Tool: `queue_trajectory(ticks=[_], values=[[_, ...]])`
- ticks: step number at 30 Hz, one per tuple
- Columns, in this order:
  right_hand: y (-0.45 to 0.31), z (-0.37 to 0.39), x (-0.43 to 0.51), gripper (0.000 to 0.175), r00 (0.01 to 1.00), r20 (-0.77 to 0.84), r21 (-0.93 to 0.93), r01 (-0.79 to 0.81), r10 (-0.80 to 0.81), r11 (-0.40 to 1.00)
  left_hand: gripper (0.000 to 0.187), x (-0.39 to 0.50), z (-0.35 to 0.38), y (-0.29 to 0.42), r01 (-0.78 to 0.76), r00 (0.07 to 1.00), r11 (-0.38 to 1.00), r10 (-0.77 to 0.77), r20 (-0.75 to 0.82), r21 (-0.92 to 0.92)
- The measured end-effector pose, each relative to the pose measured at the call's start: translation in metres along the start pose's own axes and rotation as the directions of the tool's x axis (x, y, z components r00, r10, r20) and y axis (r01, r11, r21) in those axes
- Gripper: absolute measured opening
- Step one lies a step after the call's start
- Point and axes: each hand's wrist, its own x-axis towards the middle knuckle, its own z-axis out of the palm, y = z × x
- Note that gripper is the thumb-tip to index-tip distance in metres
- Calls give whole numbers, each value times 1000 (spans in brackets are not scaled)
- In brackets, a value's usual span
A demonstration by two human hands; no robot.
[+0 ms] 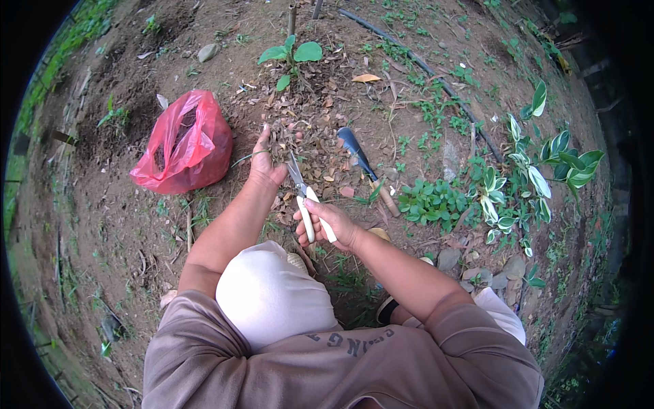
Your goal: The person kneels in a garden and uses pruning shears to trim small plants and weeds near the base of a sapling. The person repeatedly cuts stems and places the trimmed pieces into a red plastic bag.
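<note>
My left hand (266, 166) is turned palm up and cups a clump of dry leaves (278, 137), which hides most of its fingers. In my right hand (334, 223) is a pair of garden snips (301, 188) with white handles and pointed metal blades. The snips' tips point away from me, right beside the left palm. Dry leaf litter (327, 120) covers the soil beyond and around both hands. Just past it grows a small broad-leaved seedling (292, 59).
A pink plastic bag (207, 153), its mouth gaping over dark contents, sits at left. To the right lies a dark-bladed hand tool (357, 153) with a wooden handle. A black hose (426, 66) crosses the soil. Variegated plants (536, 179) and stones (448, 259) are farther right.
</note>
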Motion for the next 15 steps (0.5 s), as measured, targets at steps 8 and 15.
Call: queue_trajectory(ticks=[8,15], values=[[-16,13,19,50,988,-88,-88,120,-127,989,40,0,11,-6,-13,1000,999,13,2,40],[-5,8,16,41,969,-193,-223,112,-156,968,41,-10,20,-3,35,999,999,-35,-15,37]])
